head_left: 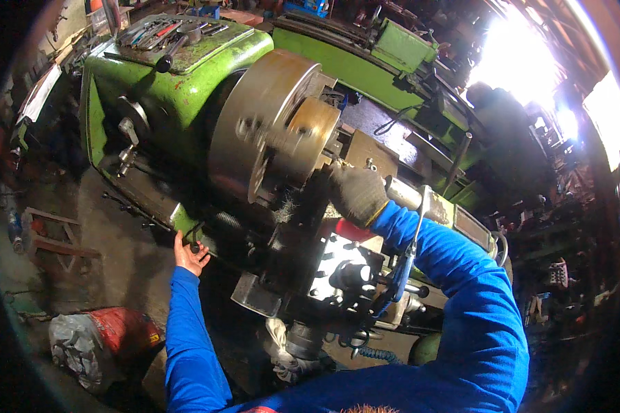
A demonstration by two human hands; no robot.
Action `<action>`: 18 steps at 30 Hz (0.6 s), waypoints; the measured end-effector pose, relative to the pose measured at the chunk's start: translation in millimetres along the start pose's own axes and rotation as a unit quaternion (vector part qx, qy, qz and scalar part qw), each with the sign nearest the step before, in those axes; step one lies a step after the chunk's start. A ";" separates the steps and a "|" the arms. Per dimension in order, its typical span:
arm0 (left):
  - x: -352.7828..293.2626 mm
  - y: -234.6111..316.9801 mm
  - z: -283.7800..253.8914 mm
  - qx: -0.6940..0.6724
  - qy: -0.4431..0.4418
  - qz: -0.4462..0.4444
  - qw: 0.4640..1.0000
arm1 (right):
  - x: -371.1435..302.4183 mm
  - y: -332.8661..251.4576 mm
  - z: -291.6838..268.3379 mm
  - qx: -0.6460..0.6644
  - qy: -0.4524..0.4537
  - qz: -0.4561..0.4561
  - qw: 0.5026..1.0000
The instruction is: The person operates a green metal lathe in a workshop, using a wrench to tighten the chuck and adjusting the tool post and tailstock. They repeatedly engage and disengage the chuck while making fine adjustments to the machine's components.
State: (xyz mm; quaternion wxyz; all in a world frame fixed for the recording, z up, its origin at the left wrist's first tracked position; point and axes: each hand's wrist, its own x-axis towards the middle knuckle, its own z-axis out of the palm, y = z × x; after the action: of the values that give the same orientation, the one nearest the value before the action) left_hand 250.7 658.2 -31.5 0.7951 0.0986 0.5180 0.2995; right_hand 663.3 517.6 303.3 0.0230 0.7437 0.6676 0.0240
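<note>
My bare left hand (191, 256) is at a short black-knobbed lever (195, 242) on the front of the green lathe (186, 89). Its thumb and fingers are spread around the knob without wrapping it. My right hand (359, 194), in a dark work glove, reaches to the front of a metal workpiece (315, 134). Its fingers look curled; whatever they hold is hidden. The workpiece sits in a large chuck (262, 117) whose surface looks motion-blurred. A wad of metal shavings (285, 210) lies below the chuck. A blue-handled air gun (401, 275) hangs by my right forearm.
Several hand tools (162, 33) lie on the headstock top. The tool post (355, 275) stands on the carriage before me. A red and grey sack (107, 344) rests on the floor at left, near a small wooden frame (62, 241). Bright light enters at upper right.
</note>
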 end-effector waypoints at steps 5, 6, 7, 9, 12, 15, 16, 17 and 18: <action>9.2 -1.4 6.5 -0.086 0.054 0.056 0.993 | 47.7 81.3 23.0 0.253 0.101 0.175 0.946; 9.1 -2.2 16.9 -0.077 0.057 0.070 0.993 | 59.4 119.3 36.0 0.256 0.085 0.187 0.945; 5.9 1.6 17.8 -0.076 0.070 0.096 0.990 | 71.8 129.0 32.6 0.203 0.068 0.157 0.964; 12.0 4.7 7.9 -0.090 0.094 0.113 0.985 | 98.7 143.2 26.3 0.030 0.058 0.049 0.997; 22.8 1.4 8.1 -0.057 0.107 0.117 0.986 | 126.5 181.3 46.8 -0.004 -0.030 -0.030 0.999; 11.5 -1.1 8.9 0.028 0.066 0.139 0.988 | 146.2 193.8 57.2 -0.021 0.030 -0.081 0.996; 3.5 -4.2 2.8 0.078 0.081 0.148 0.983 | 148.2 176.5 45.2 0.016 -0.004 -0.085 0.996; -5.0 -8.9 -3.1 0.127 0.096 0.155 0.975 | 151.0 168.0 37.3 0.029 -0.037 -0.086 0.995; -12.7 -14.3 -4.7 0.182 0.105 0.158 0.965 | 149.3 166.7 31.2 0.042 -0.072 -0.079 0.993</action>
State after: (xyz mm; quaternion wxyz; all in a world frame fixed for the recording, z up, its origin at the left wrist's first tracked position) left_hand 248.3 638.6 -30.6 0.6476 0.2898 0.6222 0.3308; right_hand 846.8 648.1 284.0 0.0415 0.6887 0.7214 -0.0592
